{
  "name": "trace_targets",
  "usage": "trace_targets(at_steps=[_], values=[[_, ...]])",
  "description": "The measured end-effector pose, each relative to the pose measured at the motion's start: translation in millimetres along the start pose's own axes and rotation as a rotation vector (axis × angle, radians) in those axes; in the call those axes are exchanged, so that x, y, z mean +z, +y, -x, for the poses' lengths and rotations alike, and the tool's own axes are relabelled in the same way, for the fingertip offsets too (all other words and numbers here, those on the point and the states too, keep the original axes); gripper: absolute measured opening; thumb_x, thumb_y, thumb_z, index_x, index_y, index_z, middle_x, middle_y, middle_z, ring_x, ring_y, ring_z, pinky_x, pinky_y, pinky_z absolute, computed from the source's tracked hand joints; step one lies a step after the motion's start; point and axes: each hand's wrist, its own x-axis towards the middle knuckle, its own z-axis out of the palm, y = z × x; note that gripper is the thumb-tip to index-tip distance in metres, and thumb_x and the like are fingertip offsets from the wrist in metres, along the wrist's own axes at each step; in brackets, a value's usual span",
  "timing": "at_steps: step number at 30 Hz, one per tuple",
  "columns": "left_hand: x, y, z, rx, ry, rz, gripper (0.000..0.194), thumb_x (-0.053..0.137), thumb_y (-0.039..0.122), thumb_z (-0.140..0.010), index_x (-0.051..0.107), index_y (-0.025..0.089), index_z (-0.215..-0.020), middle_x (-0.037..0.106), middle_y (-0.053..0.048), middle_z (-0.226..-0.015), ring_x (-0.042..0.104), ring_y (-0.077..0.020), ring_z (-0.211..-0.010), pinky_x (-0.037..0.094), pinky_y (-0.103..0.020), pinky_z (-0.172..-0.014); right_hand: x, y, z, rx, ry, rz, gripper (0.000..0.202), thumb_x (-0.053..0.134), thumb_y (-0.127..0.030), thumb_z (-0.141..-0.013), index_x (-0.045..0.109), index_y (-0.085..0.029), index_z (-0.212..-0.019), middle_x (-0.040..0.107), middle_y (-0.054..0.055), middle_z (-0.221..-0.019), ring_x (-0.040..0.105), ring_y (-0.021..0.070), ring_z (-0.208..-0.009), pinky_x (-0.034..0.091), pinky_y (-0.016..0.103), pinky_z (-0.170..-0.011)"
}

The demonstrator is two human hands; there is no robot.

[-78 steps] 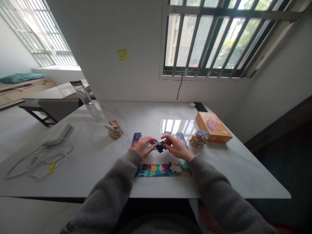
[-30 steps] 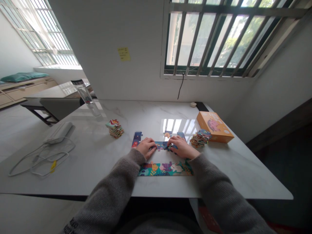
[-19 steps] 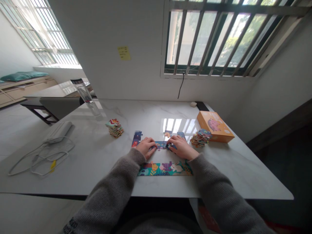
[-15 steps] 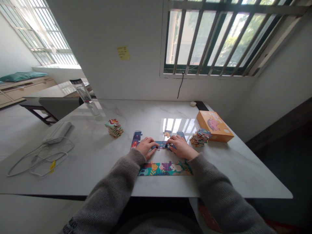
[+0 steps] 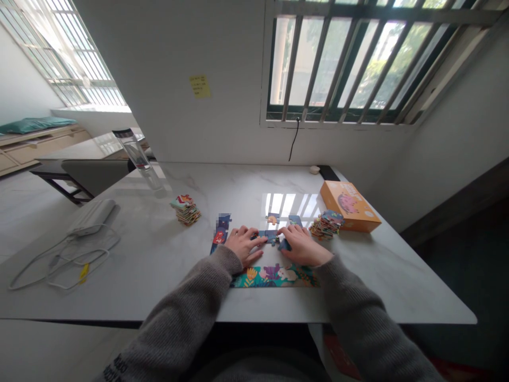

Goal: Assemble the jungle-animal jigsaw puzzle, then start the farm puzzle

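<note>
My left hand (image 5: 245, 245) lies with fingers spread over the left part of a dark blue puzzle row (image 5: 270, 236). At the row's right part, my right hand (image 5: 300, 244) has its thumb and index finger apart, touching blue pieces. Both hands partly cover the row. A joined green strip (image 5: 274, 274) with a white rabbit runs nearer to me. Dark blue pieces with a red patch (image 5: 218, 237) stand left of my left hand. A loose piece with an orange shape (image 5: 272, 218) sits beyond the row, and another blue piece (image 5: 295, 219) is beyond my right hand.
One stack of pieces (image 5: 186, 210) stands at the left, another (image 5: 326, 224) at the right beside an orange box (image 5: 350, 206). Farther left are a clear bottle (image 5: 135, 149) and a white device (image 5: 94, 216) with cables. A black object (image 5: 329, 173) lies by the wall.
My left hand has flattened and moved slightly right and nearer to me. My right hand has shifted right, with thumb and index finger wider apart. More of the row's middle shows.
</note>
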Motion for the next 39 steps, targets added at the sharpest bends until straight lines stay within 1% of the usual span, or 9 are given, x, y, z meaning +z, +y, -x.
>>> trace_targets(at_steps=[5,11,16,19,24,28,32,35,39], values=[[1.1,-1,0,-0.002,0.006,0.014,0.044,0.058,0.047,-0.092,0.059,0.037,-0.135,0.057,-0.006,-0.132,0.047,-0.0300,-0.109,0.038,-0.044,-0.091,-3,-2,2,0.003,-0.042,-0.011,0.046,0.065,-0.025,-0.081,0.056,-0.016,-0.126,0.060,0.017,-0.120,0.051,0.0343,-0.116,0.038,0.045,-0.099],[3.5,-2,1,-0.006,0.027,0.034,0.043,0.058,0.047,-0.092,0.059,0.038,-0.134,0.056,-0.006,-0.132,0.046,-0.0298,-0.110,0.038,-0.043,-0.091,-3,-6,4,0.051,-0.009,0.037,0.050,0.068,-0.035,-0.083,0.055,-0.013,-0.127,0.059,0.020,-0.121,0.051,0.0381,-0.117,0.038,0.048,-0.099],[2.7,-2,0,-0.009,0.012,0.014,0.043,0.058,0.048,-0.093,0.058,0.038,-0.135,0.057,-0.006,-0.132,0.047,-0.0301,-0.109,0.038,-0.043,-0.090,-2,-7,6,0.020,-0.063,0.018,0.054,0.069,-0.029,-0.083,0.052,-0.012,-0.131,0.060,0.020,-0.119,0.052,0.0382,-0.117,0.035,0.050,-0.105],[2.0,-1,0,-0.010,0.007,0.011,0.043,0.058,0.048,-0.093,0.058,0.038,-0.135,0.056,-0.006,-0.132,0.047,-0.0303,-0.109,0.038,-0.043,-0.090,-4,-6,6,-0.024,-0.063,-0.042,0.048,0.072,-0.026,-0.079,0.056,-0.014,-0.124,0.060,0.017,-0.117,0.054,0.0353,-0.115,0.036,0.050,-0.106],[0.7,4,-1,-0.016,0.016,-0.001,0.042,0.056,0.047,-0.094,0.058,0.037,-0.134,0.056,-0.007,-0.131,0.046,-0.0304,-0.110,0.037,-0.043,-0.092,-9,0,0,-0.130,-0.092,-0.230,0.026,0.070,-0.018,-0.078,0.060,-0.018,-0.103,0.060,0.010,-0.108,0.059,0.0236,-0.096,0.049,0.034,-0.085],[-0.3,0,-3,-0.059,-0.004,0.069,0.038,0.048,0.041,-0.099,0.058,0.035,-0.135,0.058,-0.005,-0.131,0.047,-0.0287,-0.110,0.038,-0.043,-0.090,-6,1,-8,-0.148,-0.011,-0.509,0.008,0.056,-0.014,-0.089,0.059,-0.019,-0.094,0.062,0.003,-0.086,0.059,0.0164,-0.077,0.049,0.029,-0.072],[-2.1,-7,-3,-0.086,-0.032,0.149,0.039,0.044,0.034,-0.100,0.055,0.030,-0.138,0.059,-0.005,-0.133,0.048,-0.0277,-0.111,0.040,-0.044,-0.092,2,-10,-12,-0.160,-0.024,-0.758,0.009,0.054,-0.022,-0.094,0.061,-0.018,-0.099,0.061,-0.002,-0.074,0.055,0.0121,-0.063,0.045,0.025,-0.060],[-4.7,-7,-2,-0.081,-0.055,0.154,0.036,0.046,0.035,-0.099,0.059,0.029,-0.133,0.058,-0.004,-0.135,0.048,-0.0282,-0.114,0.041,-0.045,-0.095,6,-16,-14,-0.249,-0.078,-0.670,0.016,0.061,-0.020,-0.090,0.065,-0.019,-0.105,0.063,-0.001,-0.079,0.055,0.0125,-0.067,0.045,0.025,-0.063],[-6.5,-7,-2,-0.080,-0.059,0.158,0.034,0.049,0.036,-0.099,0.061,0.030,-0.130,0.059,-0.003,-0.136,0.048,-0.0283,-0.114,0.042,-0.046,-0.095,9,-9,-16,-0.235,0.126,-0.391,0.022,0.063,-0.019,-0.091,0.065,-0.019,-0.113,0.065,0.009,-0.108,0.058,0.0219,-0.099,0.048,0.037,-0.088]])
